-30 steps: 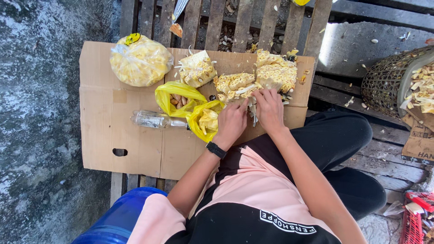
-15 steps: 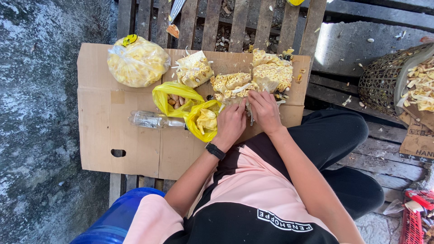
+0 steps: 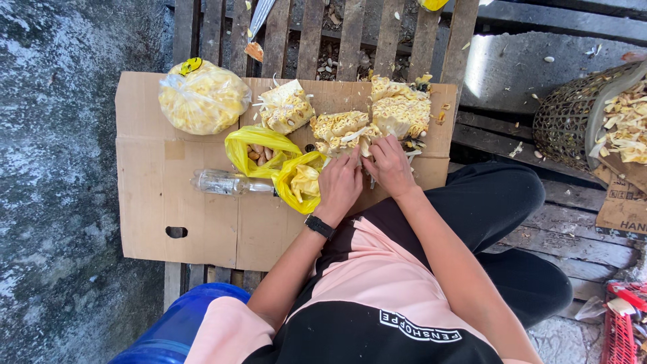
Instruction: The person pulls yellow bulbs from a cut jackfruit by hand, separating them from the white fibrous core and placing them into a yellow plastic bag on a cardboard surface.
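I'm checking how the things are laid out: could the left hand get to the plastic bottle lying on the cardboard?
Probably yes. The bottle lies just left of the left hand, with only the open yellow bag between them, low enough to reach over.

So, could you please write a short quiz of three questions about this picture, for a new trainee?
1. True or false: both hands are on the jackfruit piece at the near edge of the cardboard sheet.
2. What lies just left of the left hand?
A. a red crate
B. an open yellow bag
C. a woven basket
3. Fill in: the clear plastic bottle lies on its ____.

Key
1. False. The hands work at the piece in the middle part of the sheet; the right hand is beside the left.
2. B
3. side
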